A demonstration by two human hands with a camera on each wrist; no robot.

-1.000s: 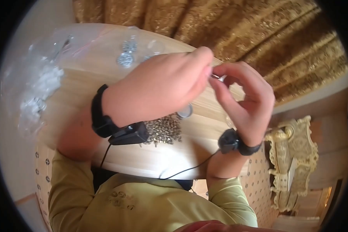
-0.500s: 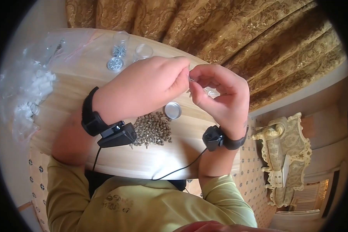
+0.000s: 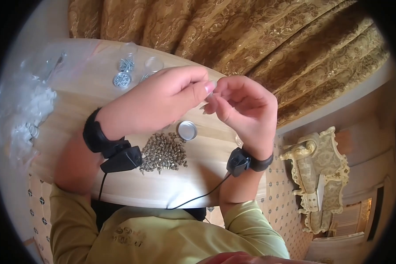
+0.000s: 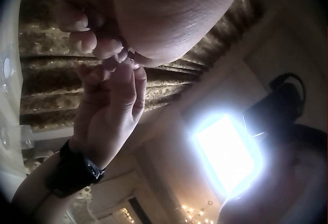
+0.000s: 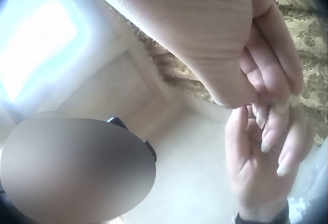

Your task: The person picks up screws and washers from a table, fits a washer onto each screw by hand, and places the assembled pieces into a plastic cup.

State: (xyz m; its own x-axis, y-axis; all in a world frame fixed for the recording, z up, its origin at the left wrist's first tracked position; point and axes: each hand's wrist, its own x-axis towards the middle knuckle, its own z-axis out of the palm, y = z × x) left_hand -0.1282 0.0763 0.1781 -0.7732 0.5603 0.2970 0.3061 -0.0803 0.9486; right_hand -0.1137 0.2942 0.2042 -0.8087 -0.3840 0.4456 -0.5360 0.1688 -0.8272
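Raised over the table, my left hand (image 3: 163,97) and right hand (image 3: 251,110) meet at their fingertips. Between them they pinch a small metal piece (image 4: 131,55), mostly hidden by the fingers; its kind I cannot tell. Thumb and forefinger of each hand are pressed close together around it, and the other fingers are curled. Below the hands lies a heap of small brass-coloured metal fasteners (image 3: 163,153). A round silver lid (image 3: 187,130) sits at the heap's far right edge.
At the back of the wooden table (image 3: 86,94) are a clear jar of silver screws (image 3: 126,64), a round dish of small silver pieces (image 3: 122,79) and another clear container (image 3: 154,64). Plastic bags with white pieces (image 3: 35,103) lie at left. A cable (image 3: 202,196) runs from the right wrist.
The joined hands have shifted left and slightly down in the head view, uncovering more of the heap and the lid. The fingertips have changed position around the small metal piece.
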